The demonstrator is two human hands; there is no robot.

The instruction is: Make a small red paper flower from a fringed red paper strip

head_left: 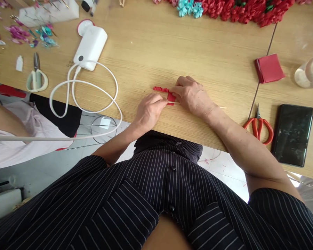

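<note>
A strip of red crepe paper (165, 91) lies crumpled on the wooden table (151, 52), wound round a thin wooden stick (222, 107). My left hand (149, 111) is closed, pinching the paper's near end on the stick. My right hand (192, 95) lies over the stick just to the right, fingers curled down on the red paper and pressing it. The stick's free end pokes out from under my right wrist.
Red-handled scissors (259, 126), a black phone (293, 133) and a stack of red paper squares (269, 68) lie at right. A white device (91, 45) with a looping cable, pale scissors (37, 78), and finished red and teal paper flowers (240, 8) sit further back. Another person's sleeve (21, 128) is at left.
</note>
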